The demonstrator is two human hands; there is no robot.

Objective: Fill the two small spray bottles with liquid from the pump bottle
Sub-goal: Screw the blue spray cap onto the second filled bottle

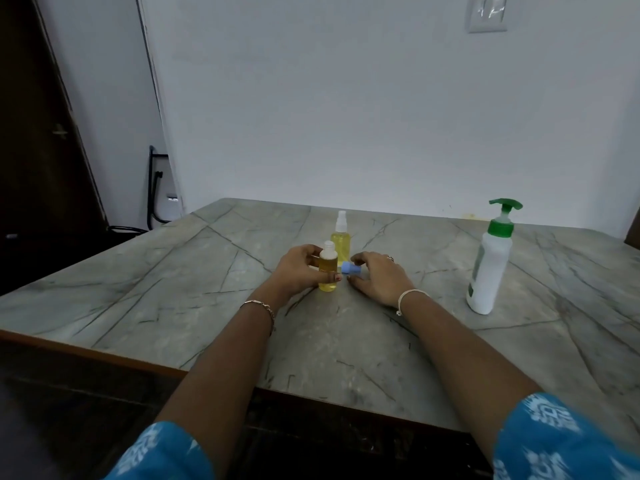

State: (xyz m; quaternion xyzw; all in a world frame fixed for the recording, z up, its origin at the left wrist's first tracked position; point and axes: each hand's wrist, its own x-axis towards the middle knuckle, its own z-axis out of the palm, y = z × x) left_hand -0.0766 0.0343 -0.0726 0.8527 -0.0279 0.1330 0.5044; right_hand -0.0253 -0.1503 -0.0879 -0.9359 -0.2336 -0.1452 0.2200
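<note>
A small bottle (pixel 328 268) full of yellow liquid stands upright on the table with its white neck uncovered; my left hand (pixel 299 271) is wrapped around it. A blue spray cap (pixel 350 269) lies on its side just right of that bottle, and the fingers of my right hand (pixel 379 277) rest on it. Behind them stands a second small spray bottle (pixel 341 239), yellow-filled, with its white sprayer on. The white pump bottle (pixel 489 261) with a green pump stands alone at the right.
The grey marble-look table (pixel 173 289) has its front edge close to me and its left edge angled away. A white wall with a switch plate (pixel 487 12) is behind it. A dark door (pixel 41 133) and black cables (pixel 154 188) are at the left.
</note>
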